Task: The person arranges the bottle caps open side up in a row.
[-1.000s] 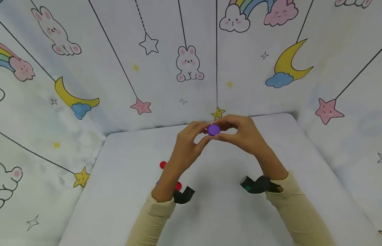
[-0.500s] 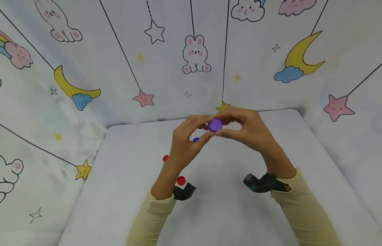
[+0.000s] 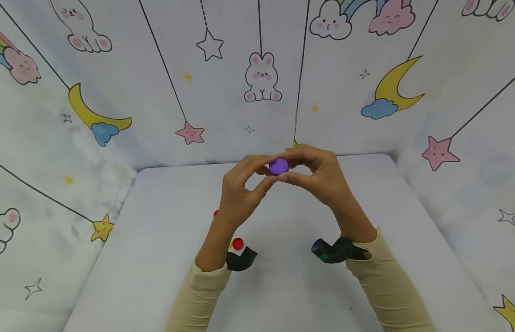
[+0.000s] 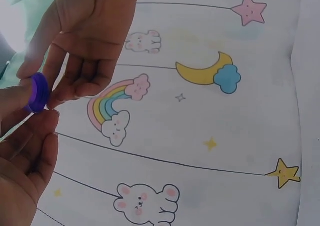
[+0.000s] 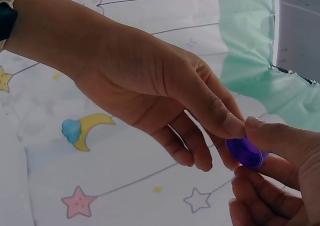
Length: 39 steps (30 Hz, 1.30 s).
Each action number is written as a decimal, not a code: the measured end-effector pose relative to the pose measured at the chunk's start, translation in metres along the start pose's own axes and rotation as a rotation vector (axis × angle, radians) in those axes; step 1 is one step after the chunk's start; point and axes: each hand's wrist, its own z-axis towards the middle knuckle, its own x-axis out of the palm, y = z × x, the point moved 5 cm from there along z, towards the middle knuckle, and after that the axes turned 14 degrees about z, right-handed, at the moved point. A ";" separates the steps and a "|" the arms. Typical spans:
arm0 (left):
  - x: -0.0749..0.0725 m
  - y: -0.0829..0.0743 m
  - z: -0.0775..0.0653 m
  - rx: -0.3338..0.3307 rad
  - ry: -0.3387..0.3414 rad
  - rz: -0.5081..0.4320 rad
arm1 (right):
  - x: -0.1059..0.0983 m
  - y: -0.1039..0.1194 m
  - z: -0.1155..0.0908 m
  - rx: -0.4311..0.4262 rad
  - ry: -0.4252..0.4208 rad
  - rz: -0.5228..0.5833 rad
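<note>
Both hands hold one small purple bottle cap (image 3: 278,166) up above the far part of the table. My left hand (image 3: 242,188) pinches its left side between thumb and fingers. From the right, my right hand (image 3: 317,174) pinches the same cap, thumb below and forefinger above. In the left wrist view the cap (image 4: 39,93) stands on edge between the fingertips of the two hands. The right wrist view shows the rim and hollow side of the cap (image 5: 245,153), with both thumbs meeting at it.
A red cap (image 3: 238,244) lies by the left wrist, with a yellow piece (image 3: 231,243) partly hidden beside it. Another red piece (image 3: 216,213) and a blue one (image 3: 263,195) peek from behind the left arm and hand. Patterned cloth walls surround the white table (image 3: 290,286).
Both hands keep their pinch on the purple cap. The head view has shifted slightly; a yellow piece now shows beside the left forearm, and the blue piece is more covered.
</note>
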 end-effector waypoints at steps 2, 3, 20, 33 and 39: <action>0.001 0.000 0.000 0.005 0.001 0.009 | 0.000 -0.001 -0.001 -0.046 -0.014 0.011; 0.002 0.000 0.000 0.007 0.001 0.010 | 0.000 0.000 -0.001 -0.069 -0.019 0.017; -0.002 -0.003 0.010 -0.050 0.059 -0.058 | -0.001 -0.004 -0.004 -0.102 -0.084 0.119; 0.000 0.006 0.009 -0.122 0.082 -0.021 | 0.002 -0.011 -0.005 -0.115 -0.060 0.082; -0.001 0.007 0.006 -0.139 0.096 -0.065 | -0.001 -0.011 -0.004 -0.162 -0.009 0.107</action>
